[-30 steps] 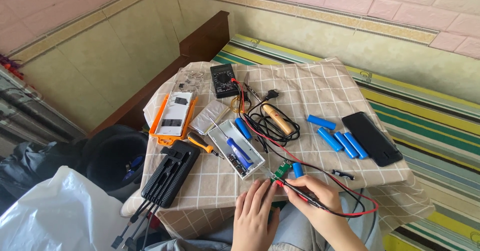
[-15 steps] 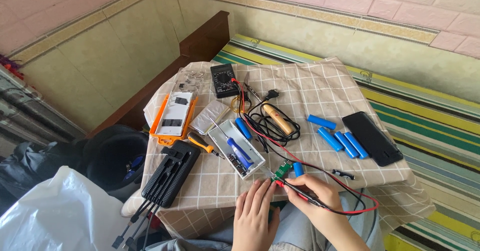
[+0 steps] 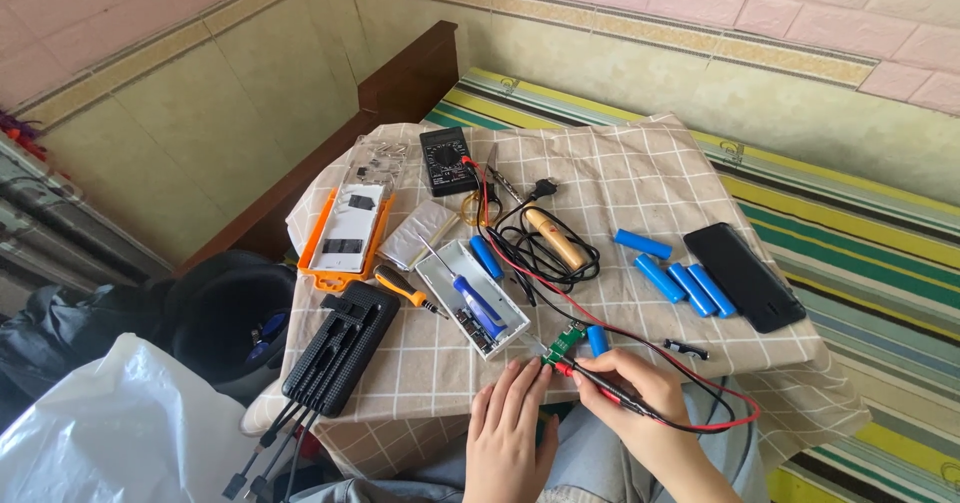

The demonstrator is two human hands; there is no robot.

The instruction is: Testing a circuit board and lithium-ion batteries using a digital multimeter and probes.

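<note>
A: Since a second ago almost nothing has moved: your hands sit in the same spot at the bottom centre of the frame, so the contact is being held steady, which looks like a reading in progress rather than a new step.

B: What are your hands doing exactly?

A: Your right hand (image 3: 640,388) is closed round the red probe (image 3: 590,375), tip pressed at the small green circuit board (image 3: 568,342) at the near table edge. Your left hand (image 3: 508,425) lies flat with fingers loosely spread, fingertips just beside the board, holding nothing that I can see.

B: And farther up?

A: A blue cell (image 3: 597,340) touches the board. Beyond it sits the white open case (image 3: 470,296) with a blue screwdriver inside, loose blue cells (image 3: 688,286) to the right beside a black phone (image 3: 743,276), and the black multimeter (image 3: 447,160) at the table's far edge, upper centre.
</note>
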